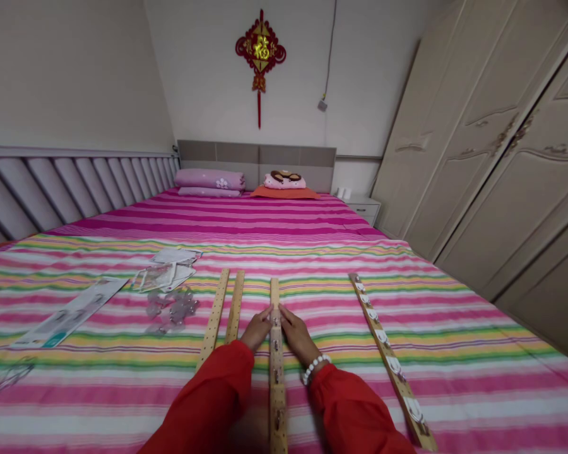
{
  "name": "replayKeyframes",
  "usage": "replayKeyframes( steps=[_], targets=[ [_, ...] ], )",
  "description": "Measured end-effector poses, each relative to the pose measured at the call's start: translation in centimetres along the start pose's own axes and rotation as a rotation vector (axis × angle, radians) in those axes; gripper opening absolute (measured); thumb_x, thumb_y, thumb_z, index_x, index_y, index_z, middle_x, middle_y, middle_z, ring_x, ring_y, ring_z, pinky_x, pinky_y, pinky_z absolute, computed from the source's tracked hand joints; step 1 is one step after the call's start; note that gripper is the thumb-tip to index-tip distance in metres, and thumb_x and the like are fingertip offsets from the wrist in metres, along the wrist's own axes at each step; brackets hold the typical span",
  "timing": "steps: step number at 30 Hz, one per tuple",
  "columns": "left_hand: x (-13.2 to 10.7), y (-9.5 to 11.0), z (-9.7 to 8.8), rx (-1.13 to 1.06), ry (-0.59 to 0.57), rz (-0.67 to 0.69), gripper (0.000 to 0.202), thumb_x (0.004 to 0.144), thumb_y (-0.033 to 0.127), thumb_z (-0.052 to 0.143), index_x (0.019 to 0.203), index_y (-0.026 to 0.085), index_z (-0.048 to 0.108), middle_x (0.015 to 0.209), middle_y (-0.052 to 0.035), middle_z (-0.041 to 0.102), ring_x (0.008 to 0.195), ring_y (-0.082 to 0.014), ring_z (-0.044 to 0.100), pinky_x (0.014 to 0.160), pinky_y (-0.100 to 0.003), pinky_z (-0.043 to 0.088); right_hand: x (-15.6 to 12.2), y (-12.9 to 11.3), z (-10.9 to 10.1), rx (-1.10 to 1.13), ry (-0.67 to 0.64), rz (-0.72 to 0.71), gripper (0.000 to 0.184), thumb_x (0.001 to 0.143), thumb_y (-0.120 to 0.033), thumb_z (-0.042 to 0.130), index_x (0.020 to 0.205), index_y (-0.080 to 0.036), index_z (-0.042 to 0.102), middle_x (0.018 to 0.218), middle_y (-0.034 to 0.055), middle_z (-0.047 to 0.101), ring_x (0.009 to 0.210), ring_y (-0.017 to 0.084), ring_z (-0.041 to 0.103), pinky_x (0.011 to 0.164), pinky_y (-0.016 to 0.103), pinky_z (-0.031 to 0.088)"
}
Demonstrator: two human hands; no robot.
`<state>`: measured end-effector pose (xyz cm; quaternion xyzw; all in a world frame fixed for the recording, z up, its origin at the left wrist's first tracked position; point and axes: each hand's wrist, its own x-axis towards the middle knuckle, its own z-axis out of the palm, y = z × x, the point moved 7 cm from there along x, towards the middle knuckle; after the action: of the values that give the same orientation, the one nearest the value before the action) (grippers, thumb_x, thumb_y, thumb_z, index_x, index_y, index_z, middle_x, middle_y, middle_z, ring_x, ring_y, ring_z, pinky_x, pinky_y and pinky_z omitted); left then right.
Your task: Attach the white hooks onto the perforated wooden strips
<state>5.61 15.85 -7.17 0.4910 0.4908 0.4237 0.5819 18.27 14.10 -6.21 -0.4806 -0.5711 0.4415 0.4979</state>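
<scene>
1. Bed (137,378) – the carrier of everything here, under a striped sheet; it is soft, so a board pressed hard would probably sink and rock.
2. Central perforated wooden strip (276,360): midway between the bed's railed left edge and its wardrobe-side right edge, pointing at the headboard. Its near end runs out of view. The wood looks stiff and fairly light; long and narrow, it would likely roll if pushed on one side, so the bare long edges, taken from both sides, seem the best hold.
3. Hook-fitted wooden strip (389,351): toward the bed's right edge, lying aslant, with metal hooks over white pieces along it. Probably a little heavier; the bare wood between hooks is the safer grasp.
4. Two bare perforated strips, one longer-looking (213,321) and one beside it (235,307), left of the central one; stiff and easy to pick up by an end.
5. Left hand (255,331) and right hand (299,334): fingers partly bent, tips meeting at opposite edges of the central strip – whether either pinches a clear pad, I cannot tell.
6. Packaging card (78,309), toward the left edge: thin, bendable, best lifted by its rim.
7. Clear hook pads (180,309), heaped right of the card: light, smooth, likely slippery; take them by their rims.
</scene>
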Motion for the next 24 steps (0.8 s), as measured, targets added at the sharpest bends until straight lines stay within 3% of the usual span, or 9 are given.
replayKeyframes(
  steps=[3, 7, 11, 16, 24],
  targets=[
    [-0.8, 0.1, -0.2, -0.082, 0.076, -0.051, 0.057, 0.058, 0.009, 0.063, 0.115, 0.012, 0.065, 0.048, 0.0090, 0.046, 0.052, -0.0097, 0.047, 0.060, -0.022, 0.040, -0.3, 0.2, -0.2, 0.102, 0.039, 0.053, 0.047, 0.078, -0.036, 0.054, 0.121, -0.020, 0.063, 0.089, 0.0050, 0.074, 0.085, 0.023, 0.065, 0.079, 0.037, 0.051],
    [-1.7, 1.2, 0.6, -0.125, 0.034, -0.028, 0.032, 0.056, 0.017, 0.068, 0.086, 0.010, 0.074, 0.062, -0.0008, 0.066, 0.067, -0.0159, 0.060, 0.071, -0.027, 0.047, -0.4, -1.0, 0.5, 0.130, -0.017, 0.036, 0.034, 0.075, -0.041, 0.056, 0.092, -0.019, 0.076, 0.074, 0.0043, 0.073, 0.076, 0.023, 0.064, 0.075, 0.035, 0.051],
    [-2.4, 1.9, 1.1, -0.135, 0.004, -0.020, 0.021, 0.052, 0.021, 0.070, 0.070, 0.012, 0.075, 0.066, -0.0048, 0.072, 0.072, -0.0203, 0.065, 0.075, -0.030, 0.050, -0.8, -1.8, 1.2, 0.149, -0.082, 0.037, 0.037, 0.074, -0.046, 0.055, 0.079, -0.016, 0.077, 0.060, 0.0033, 0.068, 0.064, 0.020, 0.059, 0.068, 0.031, 0.049],
    [-3.7, 1.8, 1.1, -0.106, 0.004, -0.013, 0.019, 0.047, 0.021, 0.073, 0.064, 0.013, 0.074, 0.063, -0.0053, 0.073, 0.072, -0.0228, 0.066, 0.075, -0.034, 0.050, -2.2, -1.4, 1.1, 0.125, -0.036, 0.079, 0.041, 0.071, -0.049, 0.055, 0.068, -0.013, 0.075, 0.046, 0.0018, 0.058, 0.053, 0.017, 0.052, 0.055, 0.027, 0.044],
    [-7.0, 2.1, 1.9, 0.030, -0.065, -0.027, 0.026, 0.050, 0.037, 0.075, 0.061, 0.014, 0.069, 0.054, -0.0028, 0.065, 0.070, -0.0221, 0.062, 0.071, -0.033, 0.048, -5.1, -1.9, 1.2, 0.141, -0.042, 0.110, 0.035, 0.068, -0.046, 0.058, 0.067, -0.014, 0.075, 0.044, -0.0013, 0.053, 0.050, 0.014, 0.044, 0.050, 0.025, 0.037]
  ],
)
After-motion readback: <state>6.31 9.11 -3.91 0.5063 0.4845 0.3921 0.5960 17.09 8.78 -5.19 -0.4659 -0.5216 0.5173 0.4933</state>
